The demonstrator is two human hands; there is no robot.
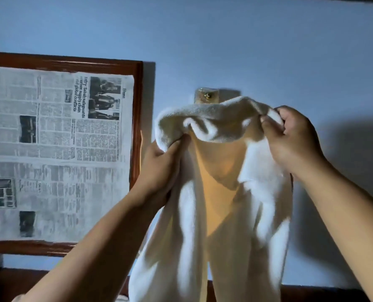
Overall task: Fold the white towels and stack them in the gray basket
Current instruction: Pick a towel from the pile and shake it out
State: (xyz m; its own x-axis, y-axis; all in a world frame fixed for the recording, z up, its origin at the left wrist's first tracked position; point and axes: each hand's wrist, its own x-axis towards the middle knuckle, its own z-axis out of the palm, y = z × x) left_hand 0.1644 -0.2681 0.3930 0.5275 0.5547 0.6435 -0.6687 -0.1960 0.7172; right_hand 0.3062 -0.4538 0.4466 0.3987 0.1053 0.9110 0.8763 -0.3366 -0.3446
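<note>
White towel (222, 192) held up in the air before a pale blue wall (246, 40), its upper edge spanning the two hands and the rest hanging in loose vertical folds toward the lower frame edge; left hand (159, 162) gripping a bunched top corner, fingers curled into the cloth; right hand (290, 136) pinching the opposite top corner between thumb and fingers. The raised, two-corner hold probably serves to let the cloth's own weight draw it open and straight, so that edges can be found and matched before the first fold; the sagging edge between the hands suggests the towel is not yet fully spread. A small hook (207, 95) is fixed to the wall just behind the towel's top; a wood-framed newspaper page (57, 153) hangs to the left; the gray basket is out of view.
</note>
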